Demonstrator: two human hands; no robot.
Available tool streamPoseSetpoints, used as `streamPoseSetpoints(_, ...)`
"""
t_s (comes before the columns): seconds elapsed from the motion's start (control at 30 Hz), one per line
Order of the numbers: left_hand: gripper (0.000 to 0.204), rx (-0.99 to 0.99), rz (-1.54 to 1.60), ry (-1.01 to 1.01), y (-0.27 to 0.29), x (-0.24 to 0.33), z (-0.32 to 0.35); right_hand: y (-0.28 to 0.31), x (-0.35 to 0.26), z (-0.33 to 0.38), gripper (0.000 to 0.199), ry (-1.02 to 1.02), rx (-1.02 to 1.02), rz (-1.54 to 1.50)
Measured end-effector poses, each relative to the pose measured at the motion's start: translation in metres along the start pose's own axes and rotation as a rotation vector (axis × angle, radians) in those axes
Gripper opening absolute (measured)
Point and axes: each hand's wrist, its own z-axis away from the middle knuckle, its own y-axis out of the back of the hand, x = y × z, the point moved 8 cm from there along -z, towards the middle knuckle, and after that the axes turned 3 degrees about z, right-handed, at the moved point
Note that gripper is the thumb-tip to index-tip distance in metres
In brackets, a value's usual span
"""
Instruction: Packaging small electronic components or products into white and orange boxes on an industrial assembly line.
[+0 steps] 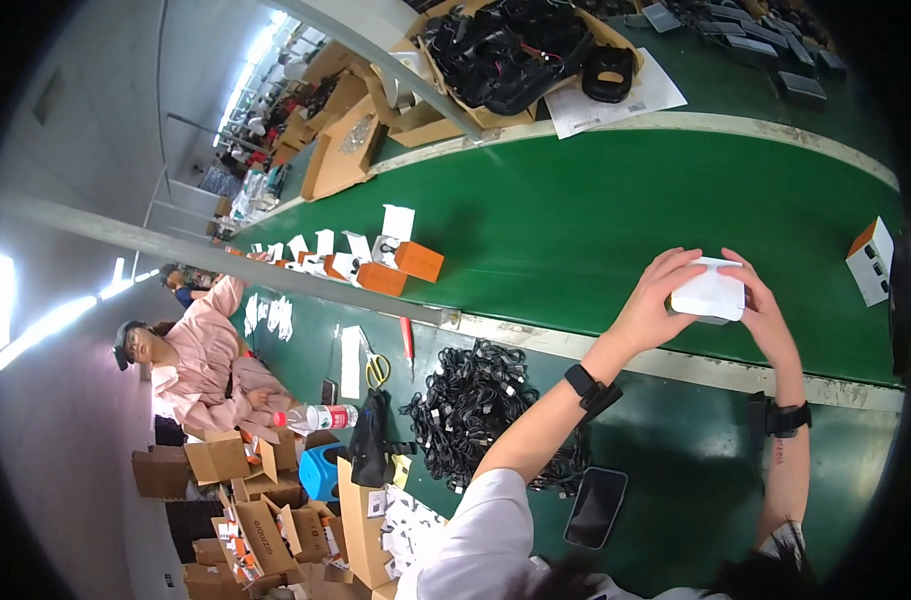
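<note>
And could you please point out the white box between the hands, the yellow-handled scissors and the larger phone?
White box (709, 291): head view, upper face.
Scissors (372, 356): head view, near the pivot.
Larger phone (596, 508): head view, dark screen.

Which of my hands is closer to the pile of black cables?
Left. Your left hand is beyond the black cables and to their right, holding the white box; your right hand is farther right, on the box's other side.

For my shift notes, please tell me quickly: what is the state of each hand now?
Left hand: closed, holding the small white box from its left.
Right hand: closed, holding the same box from its right.
</note>
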Motion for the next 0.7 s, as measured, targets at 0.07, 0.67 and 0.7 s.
streamPoseSetpoints(0.07,0.053,-0.084,0.039,0.043,-0.002,0.002,0.001,0.001,-0.007,0.005,0.053,-0.042,-0.137,-0.064)
streamPoseSetpoints(0.67,0.04,-0.008,-0.372,-0.389,-0.038,0.002,-0.008,0.067,0.043,0.024,0.034,0.343,0.23,0.683)
streamPoseSetpoints(0.7,0.039,-0.006,-0.377,-0.389,-0.037,0.002,-0.006,0.066,0.045,0.025,0.035,0.344,0.246,0.649)
